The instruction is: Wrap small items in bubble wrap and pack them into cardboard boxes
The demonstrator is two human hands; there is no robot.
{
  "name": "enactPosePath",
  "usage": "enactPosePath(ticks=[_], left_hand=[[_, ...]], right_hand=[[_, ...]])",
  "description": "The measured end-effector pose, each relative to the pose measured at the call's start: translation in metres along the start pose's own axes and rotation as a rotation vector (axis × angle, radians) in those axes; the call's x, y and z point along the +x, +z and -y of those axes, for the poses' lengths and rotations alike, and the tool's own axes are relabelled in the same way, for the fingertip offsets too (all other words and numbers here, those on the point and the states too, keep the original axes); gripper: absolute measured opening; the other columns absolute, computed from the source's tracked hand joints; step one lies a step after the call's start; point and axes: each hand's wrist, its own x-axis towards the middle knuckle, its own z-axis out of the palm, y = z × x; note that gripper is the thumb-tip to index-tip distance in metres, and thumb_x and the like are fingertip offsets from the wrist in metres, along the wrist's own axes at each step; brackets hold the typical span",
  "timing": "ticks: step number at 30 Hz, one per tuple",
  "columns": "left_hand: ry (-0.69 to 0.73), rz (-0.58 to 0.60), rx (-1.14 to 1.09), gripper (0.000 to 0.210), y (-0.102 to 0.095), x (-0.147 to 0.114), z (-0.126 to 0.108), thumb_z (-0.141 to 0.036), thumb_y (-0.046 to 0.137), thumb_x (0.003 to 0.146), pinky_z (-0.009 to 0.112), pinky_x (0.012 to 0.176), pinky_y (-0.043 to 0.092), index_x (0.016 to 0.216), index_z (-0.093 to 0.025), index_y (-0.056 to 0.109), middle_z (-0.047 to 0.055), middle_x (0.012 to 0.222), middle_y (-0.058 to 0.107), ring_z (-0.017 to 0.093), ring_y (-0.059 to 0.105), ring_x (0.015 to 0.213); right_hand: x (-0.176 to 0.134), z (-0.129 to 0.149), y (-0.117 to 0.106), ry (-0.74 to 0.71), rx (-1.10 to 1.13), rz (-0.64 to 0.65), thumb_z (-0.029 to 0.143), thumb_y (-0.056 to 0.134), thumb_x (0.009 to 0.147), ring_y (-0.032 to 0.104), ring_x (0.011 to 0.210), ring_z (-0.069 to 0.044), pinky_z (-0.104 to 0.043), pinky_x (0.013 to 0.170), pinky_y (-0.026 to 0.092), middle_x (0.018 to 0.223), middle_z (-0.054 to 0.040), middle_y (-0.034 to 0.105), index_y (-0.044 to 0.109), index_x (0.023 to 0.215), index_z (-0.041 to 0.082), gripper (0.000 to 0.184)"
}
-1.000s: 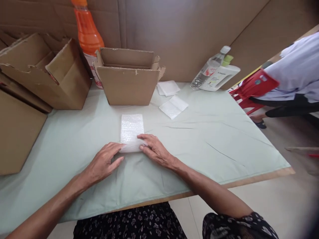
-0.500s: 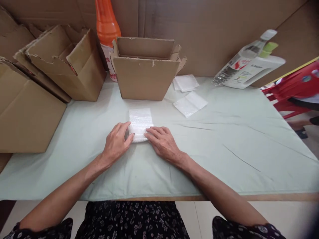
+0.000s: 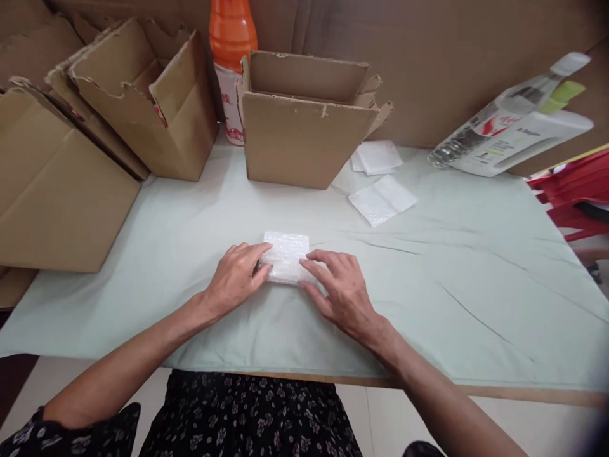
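Observation:
A folded sheet of bubble wrap (image 3: 286, 257) lies on the pale green cloth in front of me, with both hands at its sides. My left hand (image 3: 242, 274) pinches its left edge, thumb low and index finger above. At the right edge, my right hand (image 3: 340, 289) has its curved fingertips and thumb on the wrap. Whether anything is inside the fold cannot be seen.
Open cardboard boxes (image 3: 57, 190) stand at the left, and another open carton (image 3: 304, 139) stands behind the wrap. Flat bubble wrap pieces (image 3: 383, 200) lie right of it. An orange-topped bottle (image 3: 233, 38), a clear bottle (image 3: 504, 114) and a white jug (image 3: 528, 143) stand at the back.
The bubble wrap is now shorter front to back, its near part folded over. The right hand's fingers have moved from lying flat to curving round the edge. The camera view has shifted.

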Motion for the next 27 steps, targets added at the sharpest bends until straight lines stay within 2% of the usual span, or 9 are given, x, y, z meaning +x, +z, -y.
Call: enactPosePath(ticks=[7,11,13,15,18,20,23,25,27], left_hand=[[0.026,-0.071,-0.124,0.030,-0.007,-0.008,-0.006,-0.028,0.058,0.096,0.047,0.093,0.053,0.122,-0.017,0.066,0.012,0.115,0.070,0.027,0.064,0.107],[-0.439,-0.078,-0.543,0.043,-0.024,-0.029,-0.017,-0.037,0.066,0.089,0.046,0.092,0.056,0.128,-0.019,0.062,0.013,0.121,0.068,0.027,0.066,0.109],[-0.715,0.005,-0.893,0.052,-0.023,-0.034,-0.024,-0.041,0.071,0.085,0.045,0.092,0.057,0.130,-0.017,0.059,0.014,0.122,0.069,0.028,0.068,0.110],[-0.853,0.023,-1.188,0.063,-0.016,-0.034,-0.031,-0.039,0.078,0.078,0.045,0.099,0.054,0.133,-0.016,0.057,0.015,0.126,0.069,0.028,0.067,0.116],[-0.857,-0.068,-1.365,0.066,-0.003,-0.028,-0.039,-0.031,0.085,0.069,0.038,0.103,0.050,0.129,-0.018,0.060,0.009,0.122,0.070,0.025,0.065,0.116],[-0.837,-0.102,-1.371,0.063,0.002,-0.024,-0.043,-0.030,0.085,0.068,0.033,0.098,0.050,0.126,-0.019,0.062,0.007,0.118,0.071,0.022,0.064,0.110],[-0.792,-0.104,-1.323,0.059,0.004,-0.021,-0.046,-0.033,0.082,0.073,0.029,0.092,0.050,0.126,-0.019,0.061,0.006,0.114,0.071,0.019,0.063,0.104],[-0.734,-0.062,-1.264,0.056,0.004,-0.018,-0.046,-0.035,0.080,0.077,0.028,0.089,0.051,0.126,-0.018,0.061,0.006,0.111,0.071,0.018,0.064,0.100],[-0.662,-0.006,-1.151,0.053,0.003,-0.011,-0.043,-0.036,0.076,0.079,0.031,0.087,0.053,0.126,-0.017,0.061,0.008,0.109,0.071,0.019,0.065,0.097]], right_hand=[[0.001,0.001,0.012,-0.027,-0.002,0.148,0.018,0.055,0.099,0.065,0.099,-0.027,-0.043,0.088,0.046,0.118,-0.0126,0.074,0.066,0.123,0.016,0.027],[0.004,-0.004,0.008,0.207,0.298,0.174,0.023,0.056,0.098,0.068,0.103,-0.026,-0.042,0.091,0.049,0.118,-0.0095,0.075,0.068,0.121,0.020,0.026],[0.004,-0.002,0.005,0.352,0.464,0.188,0.027,0.057,0.097,0.069,0.102,-0.025,-0.041,0.091,0.050,0.117,-0.0079,0.076,0.069,0.120,0.021,0.026],[0.004,0.003,0.004,0.443,0.653,0.217,0.031,0.058,0.096,0.070,0.099,-0.024,-0.038,0.088,0.052,0.112,-0.0069,0.077,0.070,0.117,0.021,0.026],[0.003,0.009,0.001,0.454,0.871,0.269,0.033,0.058,0.095,0.070,0.098,-0.022,-0.037,0.088,0.054,0.107,-0.0061,0.076,0.071,0.111,0.021,0.024],[0.002,0.007,-0.002,0.432,0.850,0.217,0.034,0.061,0.092,0.066,0.110,-0.025,-0.042,0.099,0.051,0.115,-0.0081,0.073,0.071,0.111,0.022,0.025],[0.003,-0.002,-0.006,0.446,0.852,0.178,0.043,0.072,0.084,0.057,0.127,-0.029,-0.047,0.107,0.046,0.139,-0.0118,0.062,0.064,0.132,0.024,0.052],[0.005,-0.009,-0.005,0.462,1.016,0.285,0.051,0.076,0.080,0.061,0.118,-0.028,-0.043,0.099,0.051,0.135,-0.0123,0.063,0.060,0.138,0.023,0.066],[0.008,-0.015,0.000,0.484,1.173,0.339,0.056,0.075,0.081,0.066,0.099,-0.023,-0.035,0.087,0.053,0.113,-0.0092,0.070,0.067,0.125,0.019,0.058]])
